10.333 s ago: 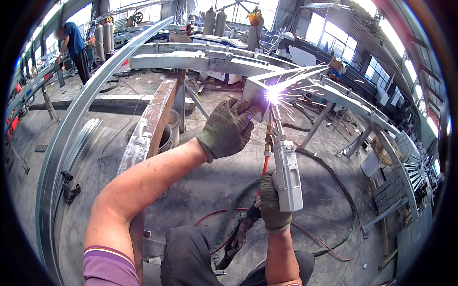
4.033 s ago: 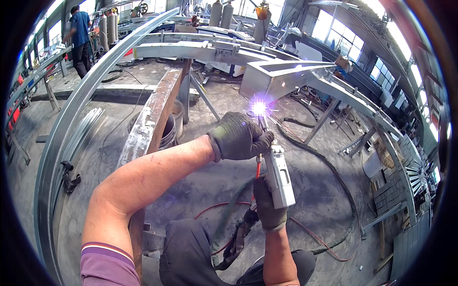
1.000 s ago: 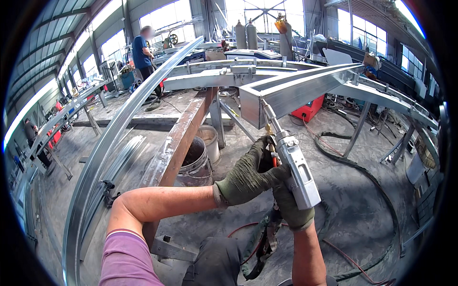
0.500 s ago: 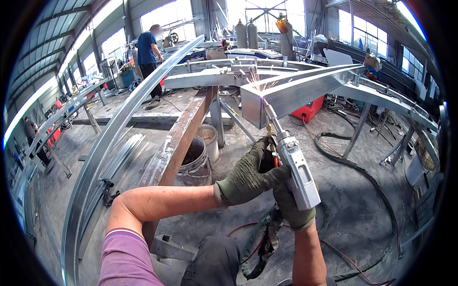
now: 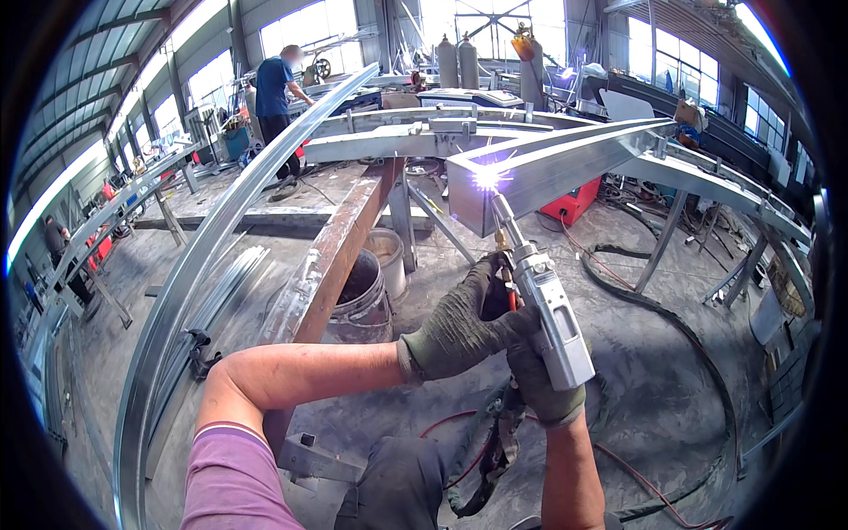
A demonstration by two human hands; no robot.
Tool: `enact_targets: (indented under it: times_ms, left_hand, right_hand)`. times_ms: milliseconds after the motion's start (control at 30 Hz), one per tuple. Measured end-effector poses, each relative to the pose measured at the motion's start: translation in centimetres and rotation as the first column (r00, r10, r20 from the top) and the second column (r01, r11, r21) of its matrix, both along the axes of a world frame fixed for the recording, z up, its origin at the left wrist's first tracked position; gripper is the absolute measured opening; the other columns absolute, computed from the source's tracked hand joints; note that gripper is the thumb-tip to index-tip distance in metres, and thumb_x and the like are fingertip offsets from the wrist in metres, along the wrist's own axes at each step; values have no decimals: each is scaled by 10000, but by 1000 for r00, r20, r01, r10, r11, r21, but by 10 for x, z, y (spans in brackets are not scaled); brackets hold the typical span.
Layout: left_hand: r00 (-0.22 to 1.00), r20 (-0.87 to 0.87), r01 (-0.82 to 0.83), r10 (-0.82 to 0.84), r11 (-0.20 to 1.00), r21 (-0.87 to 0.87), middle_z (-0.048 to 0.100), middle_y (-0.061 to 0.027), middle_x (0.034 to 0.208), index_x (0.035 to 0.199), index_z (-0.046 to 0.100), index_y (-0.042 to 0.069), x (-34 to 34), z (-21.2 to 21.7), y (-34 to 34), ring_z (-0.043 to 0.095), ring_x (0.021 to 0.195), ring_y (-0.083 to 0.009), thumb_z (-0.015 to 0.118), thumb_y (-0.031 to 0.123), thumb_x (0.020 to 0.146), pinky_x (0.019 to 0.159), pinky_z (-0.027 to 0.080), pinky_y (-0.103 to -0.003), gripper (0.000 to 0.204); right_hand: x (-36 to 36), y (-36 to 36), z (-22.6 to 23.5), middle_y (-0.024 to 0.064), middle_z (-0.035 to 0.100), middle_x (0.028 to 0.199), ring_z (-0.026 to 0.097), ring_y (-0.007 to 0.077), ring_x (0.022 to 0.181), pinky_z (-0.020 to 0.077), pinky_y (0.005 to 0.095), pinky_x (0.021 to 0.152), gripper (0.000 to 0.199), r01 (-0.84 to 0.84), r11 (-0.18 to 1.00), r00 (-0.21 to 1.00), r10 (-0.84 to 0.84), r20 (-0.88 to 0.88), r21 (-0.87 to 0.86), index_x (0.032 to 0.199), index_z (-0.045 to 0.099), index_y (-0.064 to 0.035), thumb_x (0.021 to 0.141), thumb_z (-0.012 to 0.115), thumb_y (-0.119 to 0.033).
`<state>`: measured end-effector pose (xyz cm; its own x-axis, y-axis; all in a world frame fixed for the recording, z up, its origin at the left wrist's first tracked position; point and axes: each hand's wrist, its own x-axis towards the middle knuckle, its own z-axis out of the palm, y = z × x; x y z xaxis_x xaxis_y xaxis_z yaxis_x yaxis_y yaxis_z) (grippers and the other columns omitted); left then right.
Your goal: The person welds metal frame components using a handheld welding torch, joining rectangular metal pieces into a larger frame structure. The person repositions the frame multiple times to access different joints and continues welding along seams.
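My right hand [image 5: 541, 387], in a dark green work glove, is wrapped round the handle of a silver handheld welding gun [image 5: 563, 325]. My left hand [image 5: 455, 322], gloved alike, closes round the gun's front part beside a brass fitting and an orange-red piece; its fingertips are partly hidden. The nozzle tip points up at the near corner of a shiny square metal tube [image 5: 565, 179]. A bright purple-white flare with short sparks burns at that corner and hides the exact contact. Tube pieces meet at an angle there.
A rusty beam [image 5: 340, 252] runs left of my hands, with buckets [image 5: 362, 305] beside it. A long metal profile [image 5: 190, 269] curves along the left. A red box [image 5: 572, 201] and a dark hose [image 5: 658, 305] lie right. A co-worker [image 5: 274, 93] stands far left; gas cylinders [image 5: 447, 64] stand behind.
The orange spray of sparks has given way to a bright purple-white flare at the tube's corner. The nozzle has shifted very slightly right. The co-worker's arm has moved outward.
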<state>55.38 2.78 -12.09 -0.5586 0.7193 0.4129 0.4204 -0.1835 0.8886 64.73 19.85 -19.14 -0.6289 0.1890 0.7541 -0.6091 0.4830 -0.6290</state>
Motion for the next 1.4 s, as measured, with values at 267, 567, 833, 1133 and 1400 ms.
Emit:
enact_targets:
  times_ms: [267, 567, 833, 1133, 1400]
  left_hand:
    - [997, 76, 24, -30, 996, 85, 620, -105, 1431, 1687, 318, 12, 1, -4, 3, 633, 1289, -140, 817, 364, 1068, 1100, 559, -351, 869]
    - [987, 150, 52, -56, 998, 28, 668, -61, 1347, 1657, 381, 9, 18, -11, 2, 637, 1233, -118, 792, 314, 1089, 1063, 559, -322, 765]
    - [977, 213, 7, 6, 998, -60, 675, -58, 1295, 1584, 459, 6, 12, -29, 2, 655, 1178, -121, 761, 302, 1112, 1018, 579, -322, 634]
    - [970, 243, -9, 26, 997, -73, 661, -58, 1350, 1566, 473, 19, 12, -31, 2, 651, 1221, -127, 770, 297, 1105, 1035, 576, -327, 615]
    - [978, 210, -7, 16, 999, -45, 642, -52, 1394, 1615, 422, 31, 12, -27, 2, 630, 1265, -125, 776, 286, 1101, 1069, 568, -321, 675]
  right_hand:
    - [0, -4, 8, 79, 791, 927, 776, 190, 784, 616, 348, 706, 271, -22, 1000, 999, 22, -44, -6, 1228, 804, -40, 963, 811, -98]
    - [18, -9, -7, 96, 774, 865, 769, 210, 748, 600, 347, 678, 105, 31, 987, 999, -25, 43, -160, 1058, 789, -27, 957, 811, -41]
    - [26, -2, -10, 95, 736, 816, 728, 206, 687, 571, 357, 629, 119, 38, 999, 999, -39, 37, 29, 1022, 771, -6, 922, 823, -43]
    - [29, 1, -10, 116, 752, 883, 751, 270, 743, 602, 367, 690, 167, -43, 997, 990, 52, 128, -71, 1055, 777, -1, 899, 824, -37]
    - [24, 1, -9, 122, 748, 873, 749, 289, 737, 604, 383, 683, 146, -21, 1000, 997, 23, 78, -18, 1027, 769, -9, 895, 826, -39]
